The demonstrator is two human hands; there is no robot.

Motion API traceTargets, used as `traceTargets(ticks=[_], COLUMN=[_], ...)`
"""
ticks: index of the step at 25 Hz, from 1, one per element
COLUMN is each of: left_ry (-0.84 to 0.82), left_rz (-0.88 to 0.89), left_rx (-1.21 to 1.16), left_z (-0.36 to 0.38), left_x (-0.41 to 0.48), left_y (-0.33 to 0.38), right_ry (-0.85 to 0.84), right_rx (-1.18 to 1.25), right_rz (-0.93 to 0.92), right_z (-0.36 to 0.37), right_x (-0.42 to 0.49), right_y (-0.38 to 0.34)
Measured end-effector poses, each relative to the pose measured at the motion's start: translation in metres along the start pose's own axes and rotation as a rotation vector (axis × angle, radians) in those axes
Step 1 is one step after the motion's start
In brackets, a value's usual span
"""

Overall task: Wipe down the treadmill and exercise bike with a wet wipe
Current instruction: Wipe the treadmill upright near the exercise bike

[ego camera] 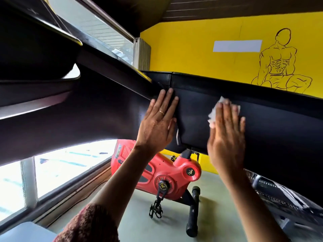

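Nearest the lens, a maroon patterned sleeve (90,222) covered the left forearm at 7 o'clock. At 3 o'clock the wet wipe (212,117) lay crumpled against the side panel of the treadmill (279,123). The right hand (225,130) pressed it there with straight fingers set close together; nothing curled round it. Just left of centre the left hand (159,119) rested flat on the same machine, fingers spread and straight, spanning the seam where two panels met.

Judging from this, the wipe could slide out or bunch further, since only flat pressure pinned it to a steep, smooth face. Bunched as it was, it probably met little of the panel, so streaks or missed strips were likely. The bare left palm could also leave prints on the dark surface, and moisture might collect in the seam.

The wipe looked thin, white and rumpled, with a ragged edge showing beyond the fingertips. The treadmill panel was matte black plastic, long and gently curved, with a glossier moulding up at 10 o'clock. At 6 o'clock the exercise bike (167,172) stood well apart from both hands, a rounded glossy red shell on black tubular feet, set on a dull grey-green floor (139,215). A flat yellow wall (192,49) filled 1 o'clock.
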State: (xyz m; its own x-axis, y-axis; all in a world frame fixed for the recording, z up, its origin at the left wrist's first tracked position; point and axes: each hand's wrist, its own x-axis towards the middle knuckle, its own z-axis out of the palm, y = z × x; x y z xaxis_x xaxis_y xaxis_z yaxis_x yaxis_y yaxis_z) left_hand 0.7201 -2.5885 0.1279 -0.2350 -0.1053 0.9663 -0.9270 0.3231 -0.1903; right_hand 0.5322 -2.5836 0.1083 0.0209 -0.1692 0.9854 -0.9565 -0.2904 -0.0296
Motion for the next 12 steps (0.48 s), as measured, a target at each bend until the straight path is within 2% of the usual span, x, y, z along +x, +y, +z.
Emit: traceTargets(ticks=[1, 3, 4, 5, 6, 8, 9, 10, 11, 12], left_ry=[-0.005, -0.001, -0.001, -0.009, -0.023, -0.055, -0.072, -0.081, -0.079, -0.069], left_rz=[-0.024, -0.077, -0.094, -0.102, -0.097, -0.072, -0.070, -0.084, -0.110, -0.138], left_rx=[-0.034, -0.107, -0.145, -0.179, -0.210, -0.261, -0.287, -0.307, -0.320, -0.325], left_z=[0.002, 0.004, 0.006, 0.007, 0.009, 0.018, 0.023, 0.029, 0.034, 0.038], left_x=[-0.003, -0.006, -0.007, -0.008, -0.010, -0.014, -0.016, -0.017, -0.018, -0.020], left_y=[0.003, 0.008, 0.011, 0.014, 0.018, 0.033, 0.041, 0.050, 0.057, 0.061], right_ry=[0.008, -0.079, -0.120, -0.127, -0.096, 0.028, 0.095, 0.134, 0.133, 0.072], right_rx=[0.058, 0.097, 0.062, 0.012, -0.037, -0.056, -0.031, -0.010, 0.009, 0.043], right_rz=[0.028, -0.171, -0.280, -0.314, -0.255, 0.074, 0.231, 0.301, 0.256, 0.115], right_z=[0.005, 0.020, 0.020, 0.014, 0.002, -0.023, -0.029, -0.027, -0.020, -0.012], right_x=[0.005, -0.015, -0.031, -0.042, -0.050, -0.061, -0.064, -0.065, -0.066, -0.065], right_y=[-0.018, -0.033, -0.023, -0.003, 0.023, 0.061, 0.067, 0.061, 0.047, 0.031])
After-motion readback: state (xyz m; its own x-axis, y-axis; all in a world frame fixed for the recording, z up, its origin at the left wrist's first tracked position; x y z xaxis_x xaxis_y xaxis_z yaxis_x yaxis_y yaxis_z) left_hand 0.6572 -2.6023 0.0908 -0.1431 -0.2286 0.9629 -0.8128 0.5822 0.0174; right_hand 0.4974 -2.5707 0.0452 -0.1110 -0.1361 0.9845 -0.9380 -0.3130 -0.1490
